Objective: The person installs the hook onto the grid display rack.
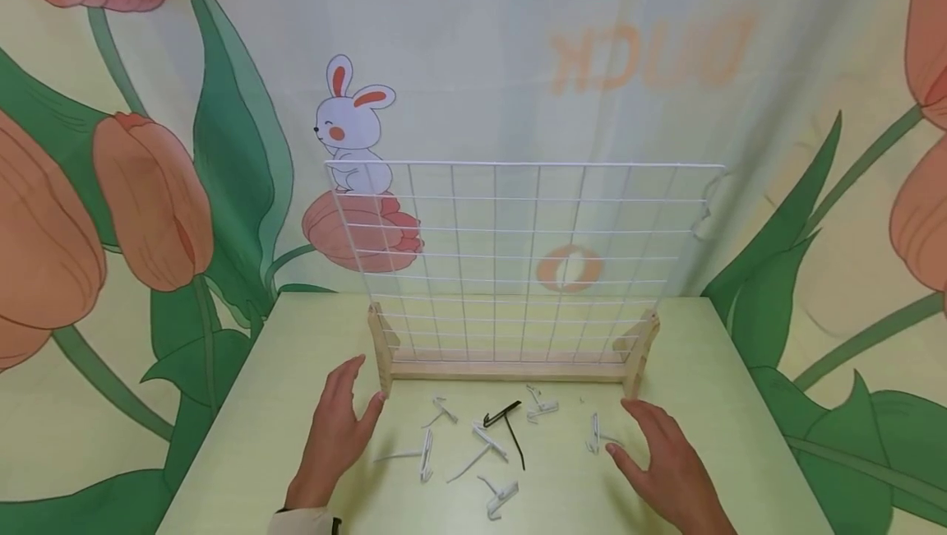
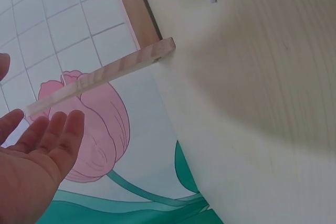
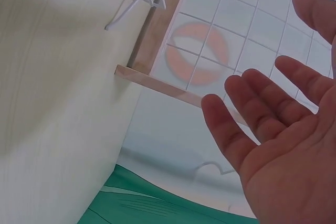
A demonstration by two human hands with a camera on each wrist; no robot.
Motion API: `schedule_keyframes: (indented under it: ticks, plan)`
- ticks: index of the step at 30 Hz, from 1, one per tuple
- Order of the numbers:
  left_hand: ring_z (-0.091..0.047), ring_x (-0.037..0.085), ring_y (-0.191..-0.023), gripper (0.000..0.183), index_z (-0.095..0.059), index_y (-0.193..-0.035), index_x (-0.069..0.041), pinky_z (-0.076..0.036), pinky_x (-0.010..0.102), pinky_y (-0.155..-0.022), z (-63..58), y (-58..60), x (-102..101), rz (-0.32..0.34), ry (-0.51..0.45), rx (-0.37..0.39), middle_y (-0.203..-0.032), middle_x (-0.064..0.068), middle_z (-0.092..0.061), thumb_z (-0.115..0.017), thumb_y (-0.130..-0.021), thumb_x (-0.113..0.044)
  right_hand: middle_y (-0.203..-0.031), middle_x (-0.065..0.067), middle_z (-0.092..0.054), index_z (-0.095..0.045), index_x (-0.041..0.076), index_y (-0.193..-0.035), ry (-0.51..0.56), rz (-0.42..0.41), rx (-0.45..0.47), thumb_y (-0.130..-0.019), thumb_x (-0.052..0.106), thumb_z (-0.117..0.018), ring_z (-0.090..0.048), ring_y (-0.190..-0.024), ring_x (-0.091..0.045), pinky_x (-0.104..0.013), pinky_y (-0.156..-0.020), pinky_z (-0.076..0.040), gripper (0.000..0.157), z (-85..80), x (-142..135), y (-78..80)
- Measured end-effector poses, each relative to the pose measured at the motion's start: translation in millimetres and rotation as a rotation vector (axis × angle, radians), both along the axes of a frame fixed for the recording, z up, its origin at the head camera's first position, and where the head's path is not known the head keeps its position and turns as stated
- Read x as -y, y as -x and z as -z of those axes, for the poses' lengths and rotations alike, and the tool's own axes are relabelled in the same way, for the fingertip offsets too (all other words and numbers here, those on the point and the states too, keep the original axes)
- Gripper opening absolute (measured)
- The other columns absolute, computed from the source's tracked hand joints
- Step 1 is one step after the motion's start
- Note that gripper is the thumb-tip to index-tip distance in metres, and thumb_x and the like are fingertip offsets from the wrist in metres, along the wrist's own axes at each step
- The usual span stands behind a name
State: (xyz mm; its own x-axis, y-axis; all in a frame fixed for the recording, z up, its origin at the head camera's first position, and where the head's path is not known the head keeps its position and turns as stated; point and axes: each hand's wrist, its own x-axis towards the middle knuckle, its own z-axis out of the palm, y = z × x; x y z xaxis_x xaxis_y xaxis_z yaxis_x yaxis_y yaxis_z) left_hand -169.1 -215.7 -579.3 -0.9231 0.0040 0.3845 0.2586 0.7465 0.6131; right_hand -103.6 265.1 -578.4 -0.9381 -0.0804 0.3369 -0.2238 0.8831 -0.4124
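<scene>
A white wire grid panel (image 1: 518, 164) stands upright in a wooden stand (image 1: 510, 371). My left hand (image 1: 336, 428) hovers over the table beside the stand's left foot, fingers spread and holding nothing. On the other side, my right hand (image 1: 673, 469) is near the right foot, also with nothing in it. Its thumb comes close to a white wire hook (image 1: 595, 434) in the head view. Between the hands lie a black hook (image 1: 503, 414) and several white hooks, among them one (image 1: 425, 457) near the left thumb and one (image 1: 503, 500) nearest the front.
The pale table (image 1: 296, 338) carries all of this. Behind it hangs a curtain (image 1: 481, 50) printed with tulips and a rabbit. A small white piece (image 1: 706, 210) hangs at the grid's upper right edge.
</scene>
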Motion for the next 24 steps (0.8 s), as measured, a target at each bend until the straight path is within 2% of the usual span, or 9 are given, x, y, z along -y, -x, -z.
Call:
schedule_keyframes:
  ticks: [4,8,12,16,24]
  plan:
    - [-0.058,0.039,-0.133,0.067,-0.042,-0.157,-0.004,-0.058,0.056,-0.099,1.2,10.2,1,0.013,-0.071,0.017,-0.151,0.023,-0.048,-0.075,-0.099,-0.016,-0.138,-0.011,-0.064,-0.060,0.010,-0.144,0.013,0.003,0.016,-0.088,0.028,-0.087,-0.067,-0.121,-0.030,-0.055,-0.094,-0.059,0.065,0.0,1,4.1]
    - [-0.061,0.039,-0.131,0.064,-0.042,-0.156,-0.005,-0.059,0.056,-0.097,2.8,20.3,3,-0.008,-0.132,0.038,-0.148,0.023,-0.050,-0.072,-0.100,-0.014,-0.130,-0.008,-0.069,-0.064,0.010,-0.140,0.049,-0.012,0.007,-0.087,0.020,-0.088,-0.071,-0.106,-0.023,-0.045,-0.083,-0.061,0.060,6.0,3,8.4]
    - [-0.064,0.039,-0.128,0.061,-0.044,-0.154,-0.006,-0.060,0.054,-0.095,4.3,28.0,5,-0.028,-0.179,0.037,-0.145,0.021,-0.054,-0.072,-0.100,-0.012,-0.123,-0.006,-0.071,-0.068,0.011,-0.135,0.071,-0.025,0.026,-0.087,0.015,-0.088,-0.070,-0.103,-0.022,-0.038,-0.080,-0.062,0.052,12.3,5,13.1]
    - [-0.064,0.039,-0.129,0.059,-0.046,-0.153,-0.005,-0.060,0.052,-0.095,4.9,34.6,5,-0.017,-0.232,0.038,-0.145,0.020,-0.055,-0.071,-0.101,-0.011,-0.119,-0.004,-0.073,-0.071,0.012,-0.129,0.078,-0.009,0.061,-0.088,0.013,-0.087,-0.071,-0.102,-0.022,-0.037,-0.080,-0.062,0.044,18.9,5,16.2]
    - [-0.065,0.041,-0.126,0.056,-0.048,-0.151,-0.004,-0.060,0.052,-0.095,13.7,49.2,7,-0.043,-0.288,0.056,-0.142,0.019,-0.059,-0.071,-0.100,-0.008,-0.120,-0.005,-0.073,-0.072,0.009,-0.127,0.139,0.025,0.221,-0.093,0.015,-0.082,-0.071,-0.108,-0.024,-0.043,-0.087,-0.063,0.036,36.9,0,25.5]
